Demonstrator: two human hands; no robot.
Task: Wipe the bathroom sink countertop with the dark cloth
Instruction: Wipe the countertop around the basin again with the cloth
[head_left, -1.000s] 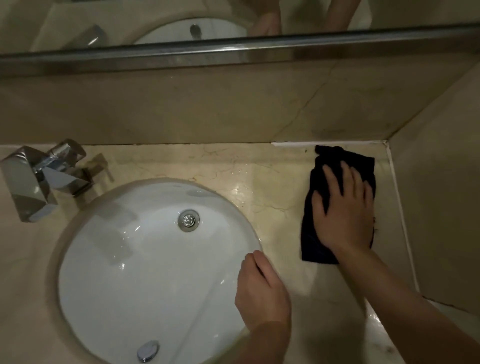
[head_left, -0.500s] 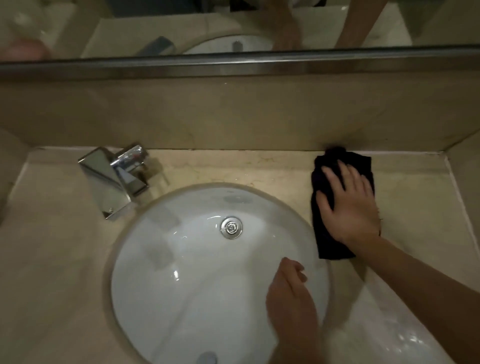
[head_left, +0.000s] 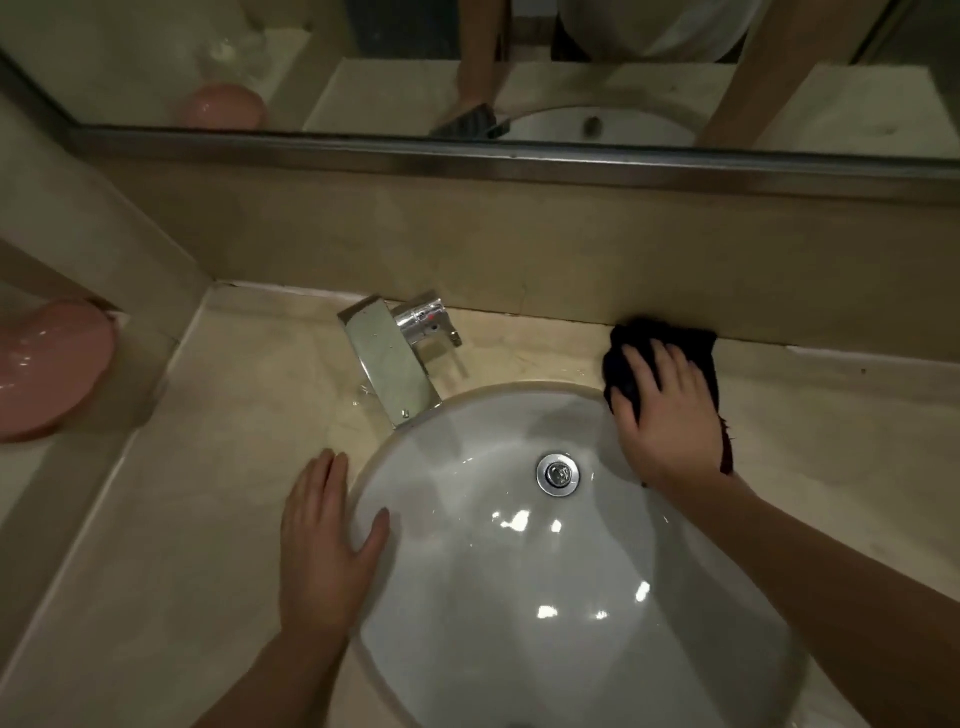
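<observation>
wiping is the step in hand in the head view: the right hand (head_left: 670, 410) lies flat on the dark cloth (head_left: 652, 338), fingers spread and almost straight, pressing it down on the countertop (head_left: 810, 415). the cloth sits far right of the sink basin (head_left: 519, 571), its far edge touching the back wall and its left edge just beside the basin rim. the left hand (head_left: 324, 545) holds nothing — it rests open on the near-left rim, thumb over the basin edge, probably as a support.

i judge the wiping is somewhere in the middle. the next move calls for sliding the cloth left along the narrow far strip, and passing around the faucet (head_left: 395, 353) with steady pressure.

the near edge of the basin is cut off by the frame. much of the cloth is hidden under the palm. a pink object (head_left: 52, 369) at the far left is partly cut off, so i cannot say what it is.
</observation>
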